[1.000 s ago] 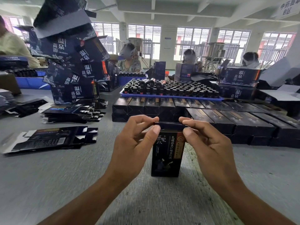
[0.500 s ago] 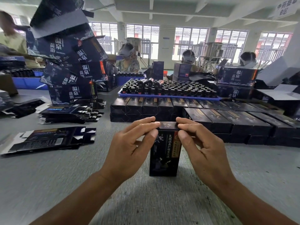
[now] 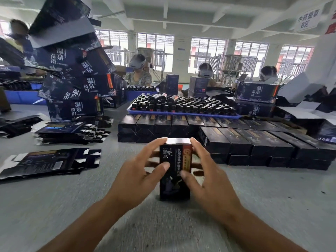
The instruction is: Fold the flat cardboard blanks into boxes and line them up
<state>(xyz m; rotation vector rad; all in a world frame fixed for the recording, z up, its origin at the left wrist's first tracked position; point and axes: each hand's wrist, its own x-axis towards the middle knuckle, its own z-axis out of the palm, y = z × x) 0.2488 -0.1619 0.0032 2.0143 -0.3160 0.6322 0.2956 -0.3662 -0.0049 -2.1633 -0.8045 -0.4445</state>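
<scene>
You have one folded box [image 3: 175,171] standing upright on the grey, finely ribbed worktop [image 3: 72,200], near its front edge and about midway along it. It is a tall, glossy dark carton with pale lettering and a red-and-gold band down its front, and its top flap is closed flat. Your left hand [image 3: 140,171] curls round the box's left side, thumb pressed on the front face, fingers reaching behind. Your right hand [image 3: 203,179] mirrors it on the right side, thumb on the front face low down, fingers curled round the far edge. Both hands grip the box; motion blur softens the fingertips.

Behind the box, toward the far edge, finished boxes lie on their sides in two blocks, each two layers high: the left block [image 3: 154,128] shows about five across, the right block [image 3: 263,144] about six, though the far ones blur together. A blue tray [image 3: 181,115] behind them holds many small dark bottles, too many to count.

At the left edge lie flat blanks: one loose spread [image 3: 49,161] nearest you, and one thick stack [image 3: 72,132] beyond it. Above the stack rises a leaning pile of larger dark cartons [image 3: 72,75]. Three seated people [image 3: 138,70] work on the far side.
</scene>
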